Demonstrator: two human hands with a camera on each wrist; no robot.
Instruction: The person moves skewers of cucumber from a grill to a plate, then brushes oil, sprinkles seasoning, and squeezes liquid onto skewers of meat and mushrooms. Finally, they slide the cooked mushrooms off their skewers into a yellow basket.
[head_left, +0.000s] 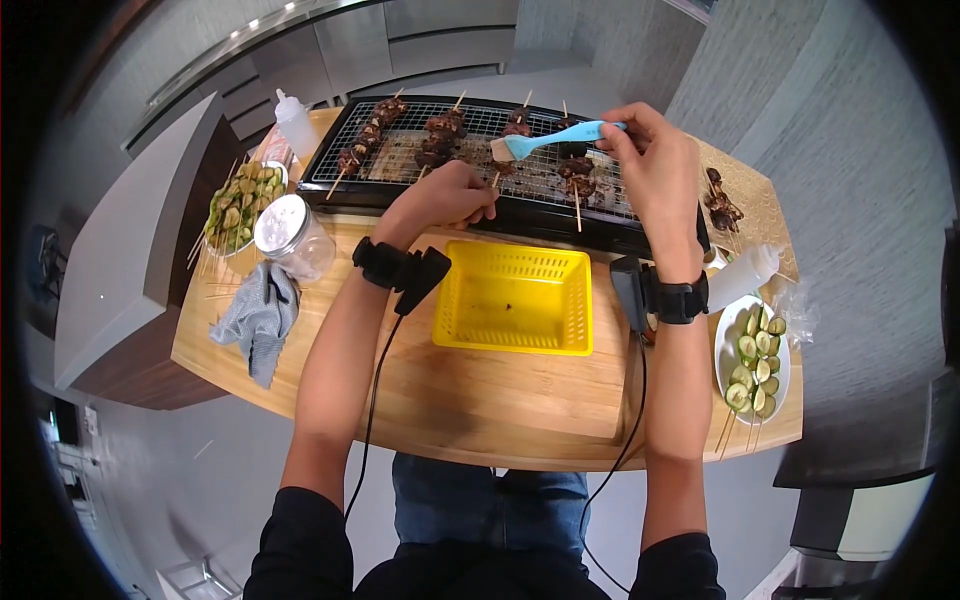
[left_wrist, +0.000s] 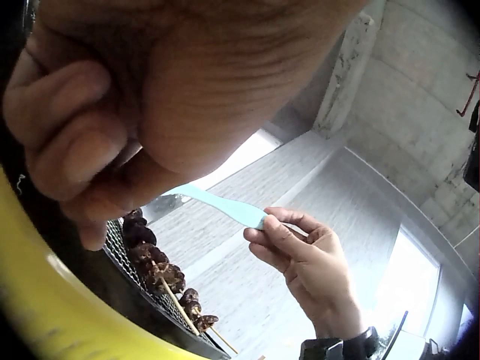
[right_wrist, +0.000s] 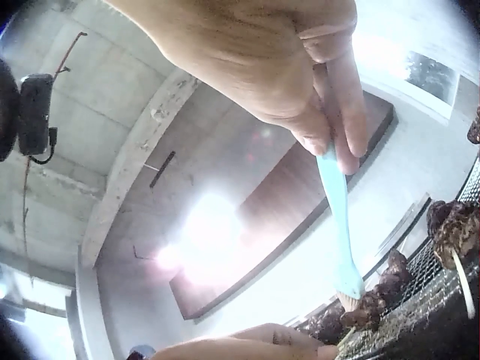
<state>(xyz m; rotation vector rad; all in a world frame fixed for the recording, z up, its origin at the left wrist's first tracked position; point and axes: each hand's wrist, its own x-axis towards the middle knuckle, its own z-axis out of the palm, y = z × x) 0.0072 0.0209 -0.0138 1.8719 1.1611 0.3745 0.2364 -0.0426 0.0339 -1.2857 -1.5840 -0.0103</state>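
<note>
My right hand (head_left: 660, 165) pinches the handle of a light blue brush (head_left: 565, 137) above the grill (head_left: 400, 190). In the right wrist view the bristles of the brush (right_wrist: 349, 300) touch the meat on a skewer (right_wrist: 375, 296). At the grill's front edge my left hand (head_left: 450, 200) has curled fingers at the lower end of that skewer (head_left: 496, 180), pinching its stick. Other meat skewers lie across the mesh, one (head_left: 440, 140) left of it and another (head_left: 577, 180) to its right.
A yellow basket (head_left: 513, 343) stands in front of the grill. At left are a jar (head_left: 295, 238), a grey cloth (head_left: 258, 315), a squeeze bottle (head_left: 295, 125) and a plate of green skewers (head_left: 240, 205). Another bottle (head_left: 745, 275) and a plate of cucumber skewers (head_left: 755, 365) stand at right.
</note>
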